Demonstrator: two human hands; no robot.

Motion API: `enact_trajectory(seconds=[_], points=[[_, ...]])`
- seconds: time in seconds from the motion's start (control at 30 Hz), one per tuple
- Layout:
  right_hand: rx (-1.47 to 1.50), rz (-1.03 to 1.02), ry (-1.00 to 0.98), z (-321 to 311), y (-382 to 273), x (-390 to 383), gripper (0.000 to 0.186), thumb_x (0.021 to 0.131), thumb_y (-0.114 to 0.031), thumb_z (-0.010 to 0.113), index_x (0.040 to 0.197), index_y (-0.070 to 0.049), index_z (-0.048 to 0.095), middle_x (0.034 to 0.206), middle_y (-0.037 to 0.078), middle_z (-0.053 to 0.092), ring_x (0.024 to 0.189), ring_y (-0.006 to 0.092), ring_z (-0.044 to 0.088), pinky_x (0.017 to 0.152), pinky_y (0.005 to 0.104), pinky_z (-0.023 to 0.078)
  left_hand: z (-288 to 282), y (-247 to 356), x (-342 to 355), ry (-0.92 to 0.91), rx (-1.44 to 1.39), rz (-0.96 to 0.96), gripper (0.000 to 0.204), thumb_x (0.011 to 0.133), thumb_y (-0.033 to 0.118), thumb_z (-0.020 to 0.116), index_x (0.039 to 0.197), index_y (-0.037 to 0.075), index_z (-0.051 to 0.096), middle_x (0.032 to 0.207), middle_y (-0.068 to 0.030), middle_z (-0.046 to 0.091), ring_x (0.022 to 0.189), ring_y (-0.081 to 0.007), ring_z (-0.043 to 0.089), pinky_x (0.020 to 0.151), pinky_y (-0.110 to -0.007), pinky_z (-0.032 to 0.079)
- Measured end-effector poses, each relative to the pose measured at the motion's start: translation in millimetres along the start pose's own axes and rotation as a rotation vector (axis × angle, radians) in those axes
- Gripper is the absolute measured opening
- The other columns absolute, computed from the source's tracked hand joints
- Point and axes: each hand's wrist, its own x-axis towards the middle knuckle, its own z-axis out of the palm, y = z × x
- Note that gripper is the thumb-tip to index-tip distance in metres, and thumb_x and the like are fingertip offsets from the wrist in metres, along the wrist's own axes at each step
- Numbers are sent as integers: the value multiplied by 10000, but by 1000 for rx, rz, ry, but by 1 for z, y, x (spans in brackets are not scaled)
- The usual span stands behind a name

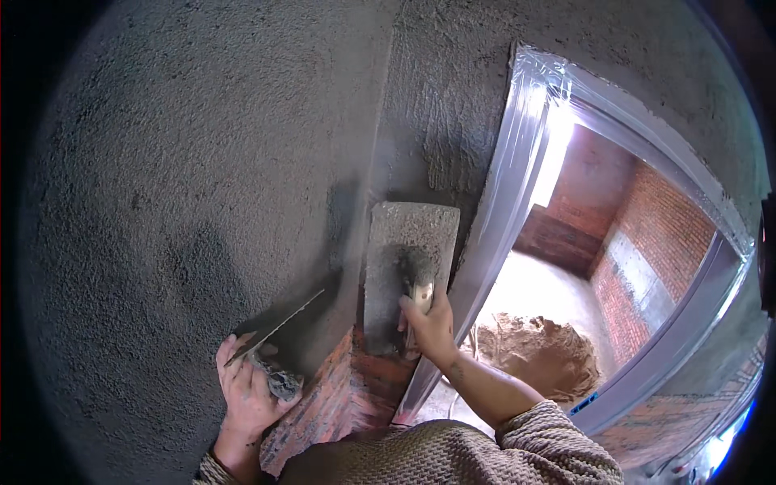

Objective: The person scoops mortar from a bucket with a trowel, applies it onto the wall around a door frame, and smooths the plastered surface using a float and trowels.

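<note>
Looks like smoothing plaster (440, 105): right hand (430, 326) grips trowel (388, 279), lying flat on or just off the wall (202, 145) beside the frame (507, 186), left hand (249, 392) grips a 2nd, tilted tool (281, 325); next stroke likely calls for even pressure, clear of the frame.
</note>
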Motion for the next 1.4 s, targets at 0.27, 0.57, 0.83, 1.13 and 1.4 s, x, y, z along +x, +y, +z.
enact_trajectory(seconds=[0.27, 0.57, 0.83, 1.13, 1.4], points=[[-1044, -443, -396, -75, -84, 43, 472, 857, -298, 644, 1208, -45, 455, 757, 96, 616, 570, 160, 565, 502, 283, 480, -6, 4, 8, -57, -51, -17, 419, 680, 320, 703, 835, -52, 591, 903, -201, 583, 976, -378, 552, 1001, -567, 353], [-2084, -913, -348, -85, -264, 121, 184, 818, -181, 652, 997, -221, 670, 857, -11, 623, 894, 163, 569, 959, 427, 346, -6, -2, 6, -52, -9, 38, 430, 678, 315, 692, 915, -33, 605, 959, -169, 608, 971, -332, 540, 1007, -598, 324], [-2273, -910, -584, -27, -256, 176, 117, 787, -224, 669, 903, -227, 678, 898, -40, 645, 957, 167, 560, 936, 421, 325, -14, 3, 13, -34, -70, 21, 414, 811, 348, 564, 675, -41, 537, 908, -222, 583, 1028, -375, 556, 997, -544, 348], [-2352, -766, -762, -13, -249, 202, 91, 766, -262, 651, 844, -222, 676, 880, -39, 658, 924, 184, 557, 887, 418, 329, -14, 0, 14, -93, -97, 9, 450, 873, 376, 463, 760, -41, 586, 1014, -230, 593, 1028, -369, 556, 984, -528, 351], [-2424, -763, -705, -14, -266, 210, 118, 743, -216, 695, 852, -260, 685, 868, -60, 675, 914, 165, 580, 922, 448, 308, -17, 0, 14, -127, -137, -9, 389, 821, 333, 518, 883, -36, 623, 1007, -227, 594, 1011, -359, 565, 1000, -520, 336]])
